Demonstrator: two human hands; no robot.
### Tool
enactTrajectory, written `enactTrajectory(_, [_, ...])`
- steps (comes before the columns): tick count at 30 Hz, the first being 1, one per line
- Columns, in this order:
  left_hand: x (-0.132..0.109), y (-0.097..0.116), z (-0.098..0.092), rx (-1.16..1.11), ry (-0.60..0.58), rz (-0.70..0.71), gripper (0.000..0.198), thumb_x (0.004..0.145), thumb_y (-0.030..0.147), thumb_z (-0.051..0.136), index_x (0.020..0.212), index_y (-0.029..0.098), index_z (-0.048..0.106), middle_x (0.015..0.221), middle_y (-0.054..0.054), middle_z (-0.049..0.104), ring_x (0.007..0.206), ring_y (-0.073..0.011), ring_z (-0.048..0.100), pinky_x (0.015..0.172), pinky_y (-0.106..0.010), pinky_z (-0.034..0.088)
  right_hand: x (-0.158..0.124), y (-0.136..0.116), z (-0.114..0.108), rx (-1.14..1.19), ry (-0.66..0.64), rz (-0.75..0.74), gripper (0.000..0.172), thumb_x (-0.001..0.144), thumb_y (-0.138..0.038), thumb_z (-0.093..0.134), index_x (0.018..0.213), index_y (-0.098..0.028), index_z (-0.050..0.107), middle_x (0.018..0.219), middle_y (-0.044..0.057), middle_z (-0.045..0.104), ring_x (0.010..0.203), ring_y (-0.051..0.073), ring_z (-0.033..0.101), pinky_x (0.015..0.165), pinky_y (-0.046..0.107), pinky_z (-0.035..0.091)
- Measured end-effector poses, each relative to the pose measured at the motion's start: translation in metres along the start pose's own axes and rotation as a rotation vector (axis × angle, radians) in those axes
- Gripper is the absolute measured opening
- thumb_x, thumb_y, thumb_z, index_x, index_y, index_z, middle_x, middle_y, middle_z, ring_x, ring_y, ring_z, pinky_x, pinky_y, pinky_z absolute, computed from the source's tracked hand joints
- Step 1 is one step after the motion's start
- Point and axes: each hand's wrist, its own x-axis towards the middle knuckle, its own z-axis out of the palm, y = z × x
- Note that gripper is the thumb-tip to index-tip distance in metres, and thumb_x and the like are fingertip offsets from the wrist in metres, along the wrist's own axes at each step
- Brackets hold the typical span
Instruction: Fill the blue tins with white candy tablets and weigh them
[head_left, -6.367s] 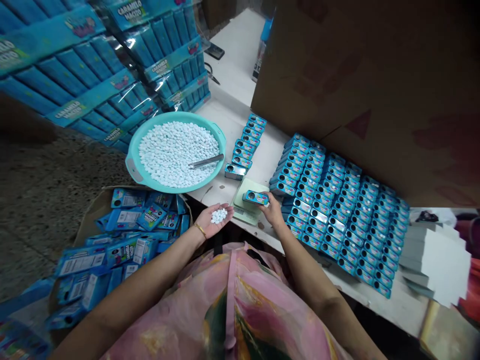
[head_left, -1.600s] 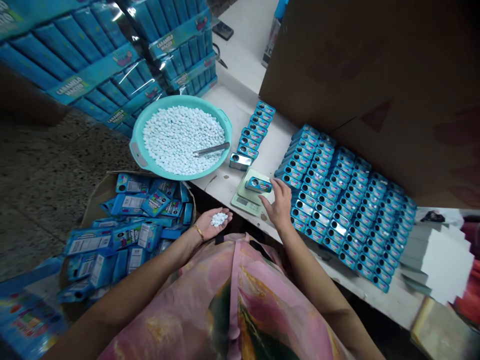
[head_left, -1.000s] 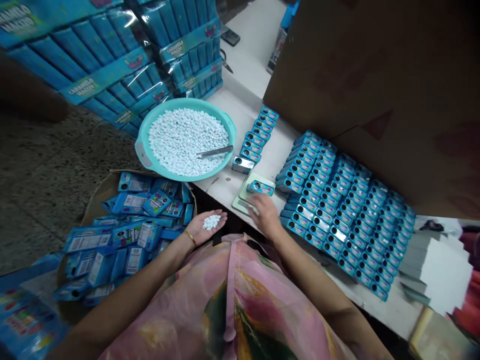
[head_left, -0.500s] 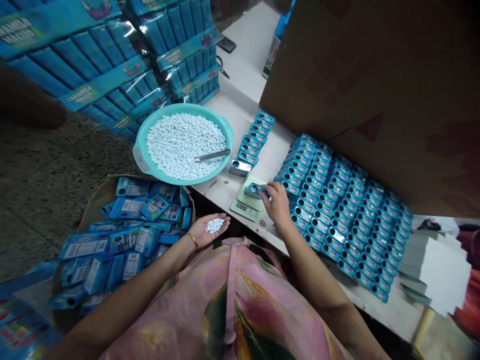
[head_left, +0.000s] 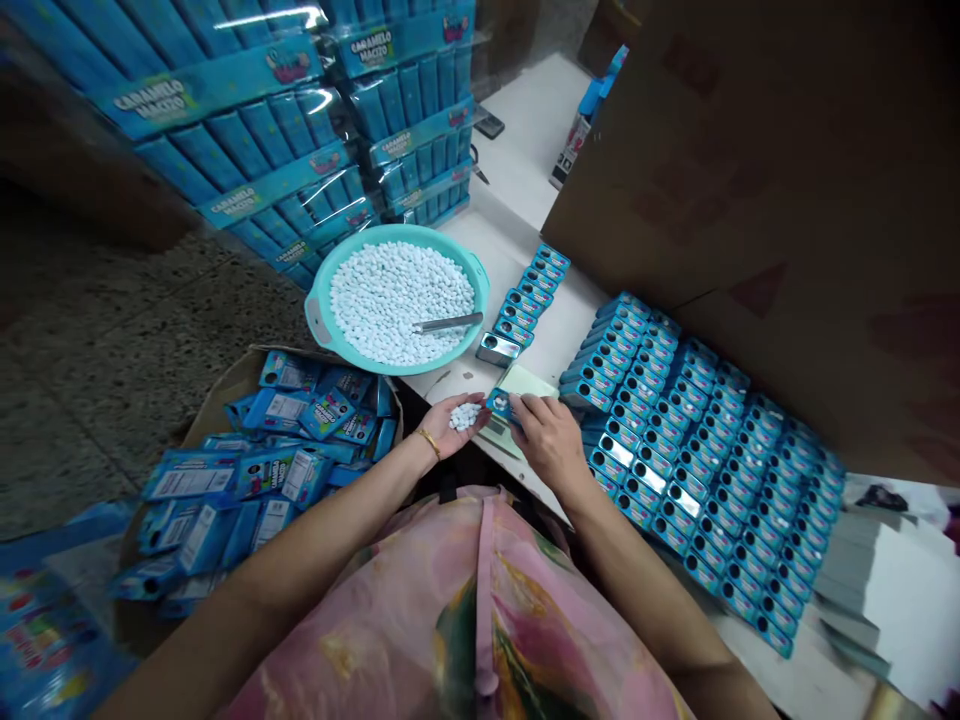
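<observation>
R hand (head_left: 551,440) grip clamped on blue tin (head_left: 499,402), at L edge of scale (head_left: 534,378), just beside L hand (head_left: 441,428); can't tell if tin touches scale. L hand palm up, grip uncurled, w/ white candies (head_left: 465,416) on it. Bowl (head_left: 397,233) of same on surface (head_left: 574,310), w/ metal scoop (head_left: 448,322).

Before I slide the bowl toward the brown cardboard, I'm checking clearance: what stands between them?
In the head view, a short row of blue tins stands on the white table between them.
</observation>
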Motion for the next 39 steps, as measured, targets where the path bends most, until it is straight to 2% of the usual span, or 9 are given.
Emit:
enactTrajectory(5, [0.005,-0.001,0.010,0.035,-0.001,-0.022,0.019,0.079,0.014,0.047,0.085,0.004,0.062,0.075,-0.014,0.066,0.069,-0.0182,0.063,0.068,-0.030,0.053,0.001,0.003,0.006,-0.082,-0.053,0.008,0.037,0.084,-0.025,0.045,0.121,-0.019,0.046,0.101,0.010,0.057,0.086,0.023,0.046,0.072,0.036,0.040])
enactTrajectory(10, [0.005,0.000,0.010,0.019,-0.003,-0.018,0.019,0.078,0.012,0.047,0.086,0.004,0.061,0.078,-0.016,0.066,0.074,-0.0201,0.064,0.069,-0.031,0.053,-0.005,0.018,0.013,0.066,0.051,0.092,0.037,0.084,-0.029,0.046,0.120,-0.020,0.048,0.106,0.008,0.056,0.091,0.022,0.048,0.080,0.036,0.041])
enactTrajectory(13, [0.001,0.005,0.003,-0.002,0.027,0.003,0.019,0.078,0.011,0.046,0.089,0.005,0.061,0.079,-0.016,0.066,0.078,-0.0213,0.064,0.069,-0.031,0.054,-0.009,0.031,0.025,0.220,0.152,0.187,0.036,0.083,-0.031,0.046,0.119,-0.021,0.048,0.107,0.007,0.056,0.096,0.021,0.049,0.085,0.036,0.042])
enactTrajectory(19, [-0.015,0.012,-0.020,-0.035,0.123,0.033,0.019,0.078,0.010,0.046,0.090,0.005,0.060,0.079,-0.016,0.066,0.079,-0.0216,0.064,0.068,-0.032,0.055,-0.015,0.050,0.061,0.363,0.224,0.249,0.038,0.081,-0.033,0.051,0.117,-0.021,0.050,0.108,0.008,0.058,0.101,0.020,0.051,0.088,0.039,0.042])
enactTrajectory(23, [-0.026,0.013,-0.031,-0.046,0.156,0.026,0.018,0.078,0.010,0.046,0.089,0.005,0.060,0.081,-0.017,0.065,0.079,-0.0220,0.064,0.069,-0.033,0.055,-0.025,0.056,0.051,0.367,0.287,0.284,0.046,0.079,-0.035,0.054,0.122,-0.021,0.046,0.120,0.010,0.051,0.111,0.021,0.046,0.094,0.042,0.038])
enactTrajectory(29, [-0.038,0.021,-0.046,-0.108,0.234,0.057,0.023,0.080,0.012,0.043,0.095,0.006,0.059,0.085,-0.017,0.065,0.084,-0.0243,0.063,0.066,-0.035,0.056,-0.039,0.069,0.018,0.340,0.461,0.423,0.036,0.082,-0.031,0.048,0.117,-0.022,0.051,0.119,0.010,0.051,0.111,0.021,0.046,0.094,0.045,0.038])
enactTrajectory(35, [-0.037,0.029,-0.065,-0.078,0.255,0.088,0.022,0.081,0.013,0.043,0.095,0.008,0.059,0.088,-0.017,0.064,0.084,-0.0238,0.063,0.064,-0.035,0.056,-0.040,0.068,0.025,0.328,0.438,0.400,0.039,0.079,-0.034,0.053,0.116,-0.022,0.051,0.119,0.010,0.050,0.111,0.022,0.045,0.094,0.046,0.037])
enactTrajectory(39, [-0.028,0.031,-0.069,-0.016,0.236,0.050,0.015,0.081,0.015,0.046,0.085,0.009,0.059,0.080,-0.013,0.063,0.071,-0.0185,0.063,0.050,-0.024,0.052,-0.035,0.060,0.034,0.306,0.359,0.334,0.044,0.078,-0.035,0.054,0.120,-0.022,0.047,0.123,0.010,0.047,0.113,0.022,0.043,0.095,0.044,0.036])
